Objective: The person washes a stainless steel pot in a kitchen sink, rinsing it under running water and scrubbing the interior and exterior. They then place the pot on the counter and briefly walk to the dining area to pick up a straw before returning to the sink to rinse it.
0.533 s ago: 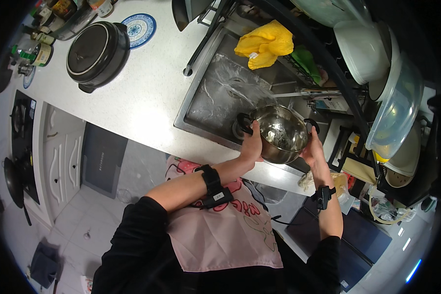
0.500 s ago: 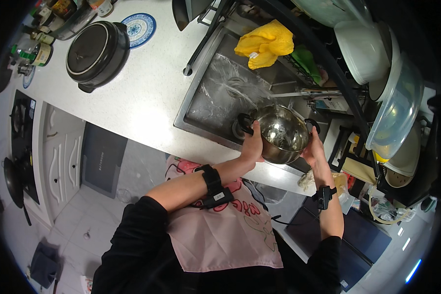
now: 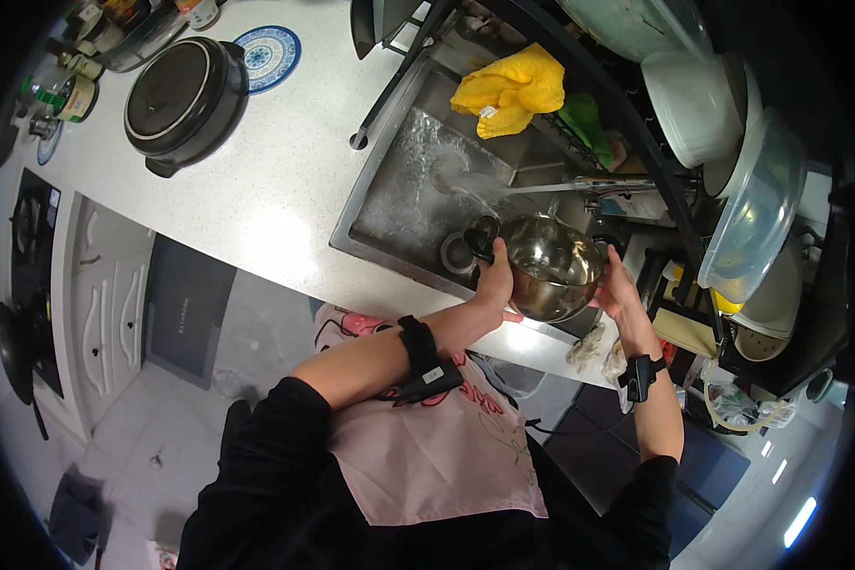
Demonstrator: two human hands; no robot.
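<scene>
A shiny steel pot [image 3: 553,269] with black side handles is held at the near right edge of the sink [image 3: 351,211]. My left hand [image 3: 492,288] grips its left handle, with the thumb on top. At the opposite handle my right hand [image 3: 619,287] is closed, its fingers partly hidden behind the pot. Some water seems to lie in the pot, though reflections blur this. From the faucet [image 3: 589,183] a stream runs left past the pot and splashes on the sink floor.
A yellow cloth [image 3: 515,90] hangs at the sink's far side, near a green cloth [image 3: 587,128]. A black rack bar [image 3: 627,104] arches over the right side, beside stacked bowls [image 3: 698,109]. On the counter sit an upturned dark pot [image 3: 182,100] and a blue-patterned plate [image 3: 268,59].
The pot, in both my hands, has moved slightly down toward me, away from the faucet stream. The water now falls straight into the sink.
</scene>
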